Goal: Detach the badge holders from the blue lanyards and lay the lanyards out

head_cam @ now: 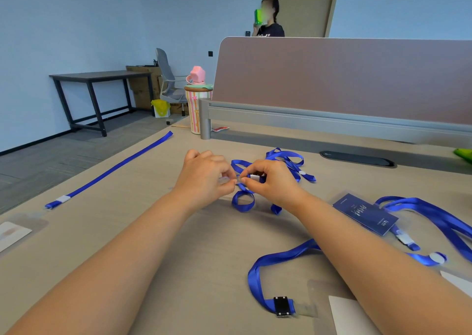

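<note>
Worktop (178,245) is holding one straight lanyard (109,171), left hand (204,174) and right hand (270,179) are pinching another's clip (255,176), two more lanyards (251,281) (421,203) waiting.

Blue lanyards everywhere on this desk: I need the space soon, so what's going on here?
A person is detaching badge holders. The left hand pinches a clear plastic badge holder while the right hand pinches the clip end of a tangled blue ribbon lanyard. One straight blue lanyard already lies flat at the left. Two more lanyards, one with a dark blue badge card, one with a black clip, lie untouched nearer the person's right.
</note>
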{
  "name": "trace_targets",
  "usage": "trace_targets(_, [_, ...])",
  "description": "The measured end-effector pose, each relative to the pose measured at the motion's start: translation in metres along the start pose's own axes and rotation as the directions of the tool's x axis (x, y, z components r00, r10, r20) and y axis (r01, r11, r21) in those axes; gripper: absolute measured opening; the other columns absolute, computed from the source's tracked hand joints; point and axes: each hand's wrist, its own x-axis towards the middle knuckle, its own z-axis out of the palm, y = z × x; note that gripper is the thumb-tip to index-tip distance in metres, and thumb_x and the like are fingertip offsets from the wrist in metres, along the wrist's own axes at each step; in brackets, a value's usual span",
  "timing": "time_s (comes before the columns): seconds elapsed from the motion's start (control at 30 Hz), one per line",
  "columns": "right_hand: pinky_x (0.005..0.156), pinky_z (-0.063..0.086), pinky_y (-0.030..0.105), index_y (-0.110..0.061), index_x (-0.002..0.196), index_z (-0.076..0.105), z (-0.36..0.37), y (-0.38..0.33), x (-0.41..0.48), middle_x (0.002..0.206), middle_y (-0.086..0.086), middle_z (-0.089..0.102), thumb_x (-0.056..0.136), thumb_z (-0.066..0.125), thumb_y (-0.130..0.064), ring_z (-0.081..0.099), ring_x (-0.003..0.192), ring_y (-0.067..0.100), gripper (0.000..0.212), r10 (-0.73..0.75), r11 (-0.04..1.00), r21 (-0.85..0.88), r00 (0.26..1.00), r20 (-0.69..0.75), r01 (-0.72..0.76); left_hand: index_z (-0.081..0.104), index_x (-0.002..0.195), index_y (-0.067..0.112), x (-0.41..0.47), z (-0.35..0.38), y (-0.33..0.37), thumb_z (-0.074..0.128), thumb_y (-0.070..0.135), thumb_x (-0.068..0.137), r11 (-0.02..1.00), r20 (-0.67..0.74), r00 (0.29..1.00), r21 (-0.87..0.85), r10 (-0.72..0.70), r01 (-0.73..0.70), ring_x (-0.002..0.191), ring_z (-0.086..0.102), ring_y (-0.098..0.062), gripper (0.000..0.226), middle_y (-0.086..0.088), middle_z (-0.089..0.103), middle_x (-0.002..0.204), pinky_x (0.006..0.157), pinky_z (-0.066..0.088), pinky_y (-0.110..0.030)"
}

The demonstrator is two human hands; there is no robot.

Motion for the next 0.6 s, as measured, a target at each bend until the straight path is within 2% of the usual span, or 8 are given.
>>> trace_targets(0.13, [0.057,0.034,0.01,-0.014,0.09,0.072,-0.0013,0.0,-0.0004,0.081,-0.004,0.06,0.083,0.066,-0.016,0.043,0.059,0.005,0.009,-0.025,0.999,-0.036,1.0,-0.003,0.025,0.067,0.091,0.03,0.0002,0.0012,0.0002,0.057,0.04,0.084,1.0,-0.019,1.0,-0.009,0.005,-0.005,0.1,0.048,-0.009,0.016,0.013,0.064,0.098,0.081,0.019,-0.027])
trace_targets(0.27, [0.059,0.037,0.013,-0.013,0.088,0.072,-0.0013,0.002,-0.0006,0.082,0.002,0.064,0.082,0.067,-0.016,0.046,0.06,0.005,0.008,-0.052,0.998,-0.029,0.999,0.013,0.052,0.067,0.091,0.028,-0.0006,0.0023,0.0007,0.059,0.04,0.084,1.0,-0.016,1.0,-0.023,0.013,-0.013,0.099,0.048,-0.009,0.016,0.013,0.063,0.096,0.08,0.019,-0.026])
trace_targets(0.4, [0.06,0.037,0.012,-0.014,0.088,0.071,-0.0004,0.0019,0.0,0.081,-0.005,0.061,0.082,0.067,-0.015,0.048,0.062,0.003,0.007,-0.048,0.998,-0.048,0.999,0.018,0.049,0.067,0.09,0.028,-0.0003,0.0027,0.0016,0.059,0.04,0.084,0.999,-0.021,1.0,-0.038,0.008,-0.009,0.098,0.048,-0.008,0.016,0.013,0.064,0.094,0.082,0.021,-0.027])
trace_targets(0.6, [0.06,0.036,0.012,-0.013,0.087,0.071,-0.0009,0.0007,-0.0003,0.08,-0.006,0.059,0.083,0.066,-0.015,0.048,0.063,0.003,0.007,-0.042,0.997,-0.057,0.999,0.032,0.043,0.068,0.088,0.026,-0.0007,0.0029,0.0036,0.06,0.038,0.082,0.998,-0.03,1.0,-0.063,-0.006,0.004,0.097,0.049,-0.01,0.015,0.012,0.064,0.092,0.079,0.019,-0.026])
